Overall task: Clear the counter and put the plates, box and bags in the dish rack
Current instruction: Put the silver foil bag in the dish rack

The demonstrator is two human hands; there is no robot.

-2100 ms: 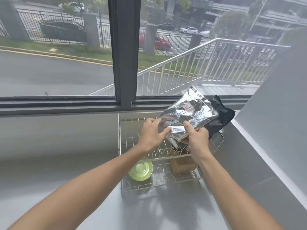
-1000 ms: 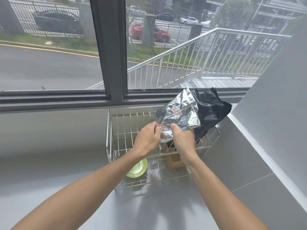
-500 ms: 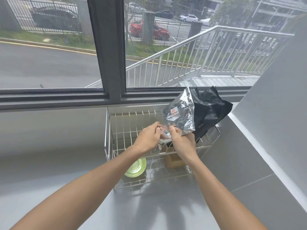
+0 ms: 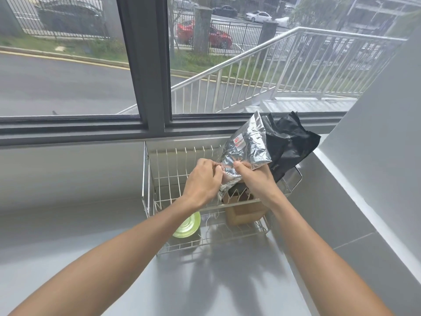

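Now both my hands grip the lower end of the foil bag over the dish rack: left hand, right hand. Behind it leans a black bag; below sit a box and a green plate.

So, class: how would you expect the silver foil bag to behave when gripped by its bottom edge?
The silver foil bag looks creased and thin, so probably floppy. Its top leans on the black bag, so it may slump sideways if released. Both the left hand and right hand pinch it, perhaps because foil is slippery.
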